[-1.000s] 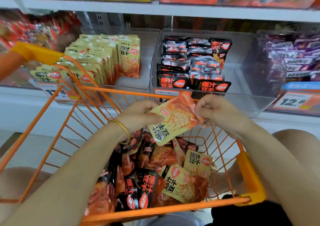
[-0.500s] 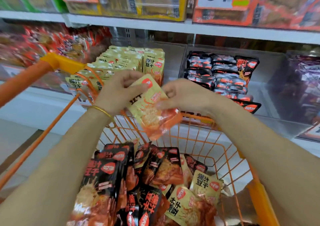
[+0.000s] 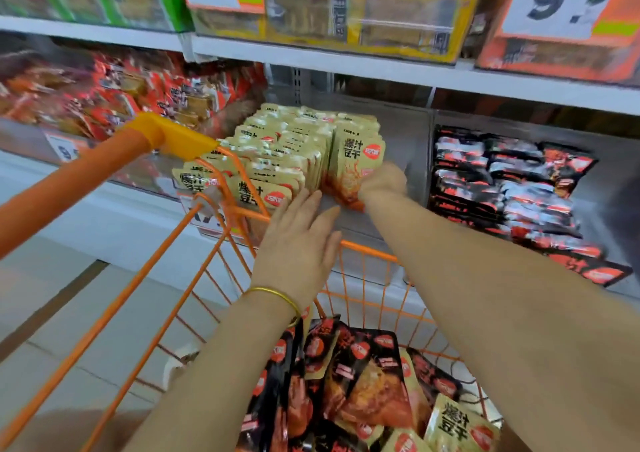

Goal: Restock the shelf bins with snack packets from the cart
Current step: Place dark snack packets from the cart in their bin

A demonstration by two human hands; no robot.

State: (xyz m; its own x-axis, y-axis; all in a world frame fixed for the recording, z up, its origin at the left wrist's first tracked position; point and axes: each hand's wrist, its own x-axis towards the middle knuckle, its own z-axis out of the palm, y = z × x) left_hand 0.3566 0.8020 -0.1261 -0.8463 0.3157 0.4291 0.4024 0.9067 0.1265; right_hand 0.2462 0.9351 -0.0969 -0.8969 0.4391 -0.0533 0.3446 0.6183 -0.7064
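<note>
At the right end of the row of yellow packets (image 3: 277, 153) in the clear shelf bin (image 3: 405, 129), the right hand (image 3: 382, 183) grips one yellow packet (image 3: 358, 160) by its lower part. Its fingers are curled round the edge and mostly hidden behind the pack. The packet stands upright with its printed face to the camera and is pressed against, or just beside, the last packs of the row; motion blur leaves it unclear which. The left hand (image 3: 298, 240) is spread, with straight fingers holding nothing. It hovers above the far rim of the orange cart (image 3: 367, 249), with its fingertips near the front of the bin and just left of the held packet. The step in hand looks like seating this packet in line. To do that well, the pack should go down until its bottom seam meets the bin floor and be kept square to its neighbours. The right hand should let go only once the pack leans on the row and not toward the bare stretch of bin on its right. The free left hand is well placed to steady the front packs so the row does not fan out. Black packets (image 3: 502, 188) fill the neighbouring bin to the right, well apart from both hands. Many loose packets (image 3: 367, 392), black and yellow, lie in the cart below the forearms, so I judge the restocking far from done.
</note>
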